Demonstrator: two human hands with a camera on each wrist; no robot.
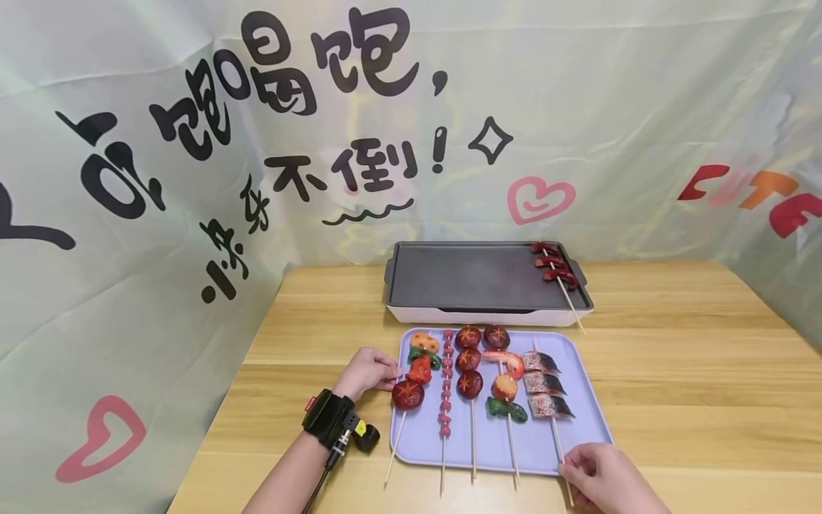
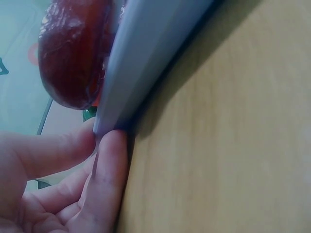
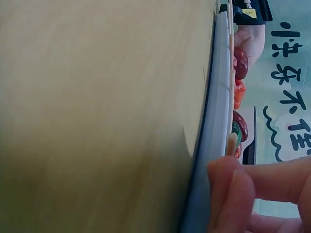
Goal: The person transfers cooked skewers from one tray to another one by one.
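A lavender tray [image 1: 379, 467] lies on the table with several food skewers on it. My left hand [image 1: 369, 373] is at its left edge, thumb and finger pinching the rim [image 2: 138, 73]. The nearest skewer there carries a dark red mushroom cap [image 1: 407, 395]. At the tray's front right corner, my right hand [image 1: 606, 477] pinches the bare stick of a fish skewer [image 1: 548, 383], which rests on the tray with its pieces toward the back. In the right wrist view the stick's end [image 3: 232, 141] shows just beyond the fingers [image 3: 226, 179].
Behind the tray stands a grill [image 1: 462, 275] with a flat dark plate and white base. One skewer of dark red pieces [image 1: 555, 264] lies across its right end. Between the hands lie a thin pink-bead skewer [image 1: 446, 385], a mushroom skewer [image 1: 470, 384] and a shrimp skewer [image 1: 507, 364]. Cloth walls surround the wooden table [image 1: 693, 400].
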